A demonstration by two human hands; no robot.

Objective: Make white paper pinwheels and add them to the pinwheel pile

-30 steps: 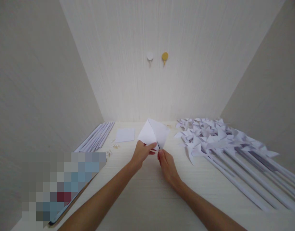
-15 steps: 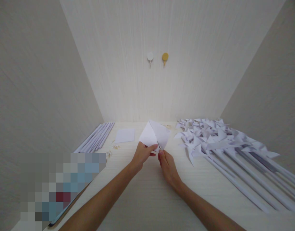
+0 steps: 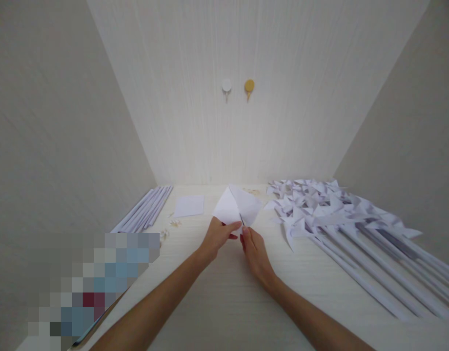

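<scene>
A folded white paper sheet point(image 3: 238, 206) stands tilted up from the pale wooden tabletop point(image 3: 224, 292) near the middle. My left hand point(image 3: 217, 235) pinches its lower left edge with thumb and fingers closed. My right hand point(image 3: 254, 250) grips the paper's lower point from the right; a thin dark object shows at its fingertips, too small to name. Both hands meet at the bottom corner of the sheet.
A heap of white paper pinwheels on long paper sticks point(image 3: 341, 219) fills the right side. Rolled white paper sticks point(image 3: 144, 209) lie at the left, beside a flat white square sheet point(image 3: 190, 205) and small pale bits point(image 3: 175, 223). Two round hooks point(image 3: 238, 86) hang on the back wall.
The folded paper has tipped slightly to the right and spread a little. My hands have stayed almost where they were at its lower corner.
</scene>
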